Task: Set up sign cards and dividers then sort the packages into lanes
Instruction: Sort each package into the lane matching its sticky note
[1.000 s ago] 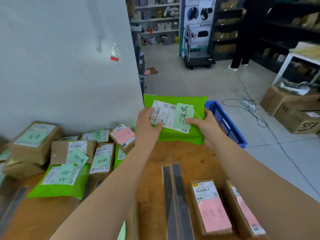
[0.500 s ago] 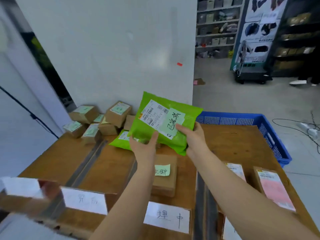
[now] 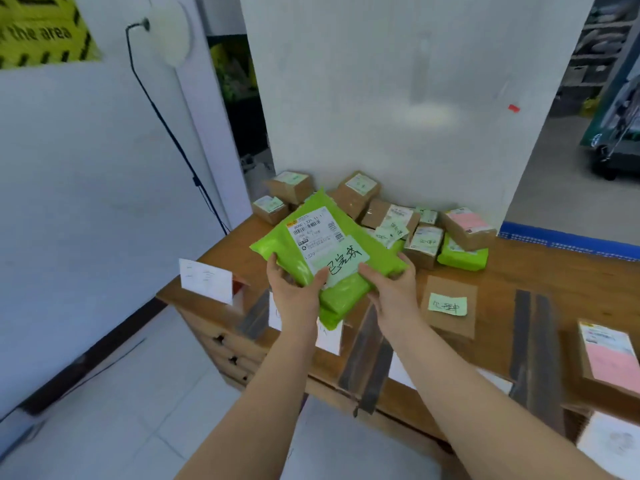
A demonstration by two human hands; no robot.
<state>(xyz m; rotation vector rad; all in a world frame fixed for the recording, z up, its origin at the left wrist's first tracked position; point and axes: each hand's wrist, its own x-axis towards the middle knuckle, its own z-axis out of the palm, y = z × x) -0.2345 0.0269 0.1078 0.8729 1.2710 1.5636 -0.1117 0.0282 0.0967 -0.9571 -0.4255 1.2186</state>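
Both hands hold a bright green mailer bag [image 3: 294,251] with a white shipping label and a pale green handwritten note, raised above the left part of the wooden table [image 3: 561,271]. My left hand [image 3: 294,289] grips its lower left edge, thumb on top. My right hand [image 3: 394,289] grips its lower right edge. Dark divider strips [image 3: 533,348] lie along the table, another pair [image 3: 367,358] under my right wrist. White sign cards [image 3: 206,280] stand at the near edge. A flat brown package [image 3: 450,323] with a green note lies in the middle lane.
Several brown boxes [image 3: 356,194] and a green bag [image 3: 462,256] are piled at the table's far side against a white partition. A pink-labelled box [image 3: 606,362] lies in the right lane. A blue crate [image 3: 568,239] sits behind the table. Tiled floor lies to the left.
My view has swung left, and both hands have carried the green bag from the blue crate side over to the table's left lane area.
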